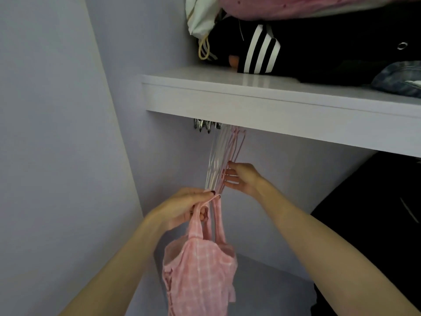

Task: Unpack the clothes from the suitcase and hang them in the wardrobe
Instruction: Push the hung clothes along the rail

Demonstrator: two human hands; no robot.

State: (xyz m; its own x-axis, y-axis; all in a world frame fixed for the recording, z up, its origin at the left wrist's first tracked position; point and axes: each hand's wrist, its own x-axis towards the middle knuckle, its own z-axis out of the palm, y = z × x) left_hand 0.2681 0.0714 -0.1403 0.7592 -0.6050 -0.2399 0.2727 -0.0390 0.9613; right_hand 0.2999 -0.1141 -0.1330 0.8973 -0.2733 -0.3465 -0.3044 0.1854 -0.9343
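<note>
Fingers of the left hand pinch the thin shoulder strap of a pink checked top, which hangs down from that grasp in front of the wardrobe's lower space. The right hand reaches in from the right with its fingers spread among a bunch of white and pink hangers, thumb above; whether it actually grips one I cannot tell. The two hands are close together, the left one lower and nearer the camera. The hangers hang side by side from under a white shelf, their metal hooks showing just below its front edge. On top of the shelf lie a black garment with white stripes, a white bag, something pink and a piece of denim. Dark clothing hangs at the right, beyond the right forearm. A pale wall fills the left side.
</note>
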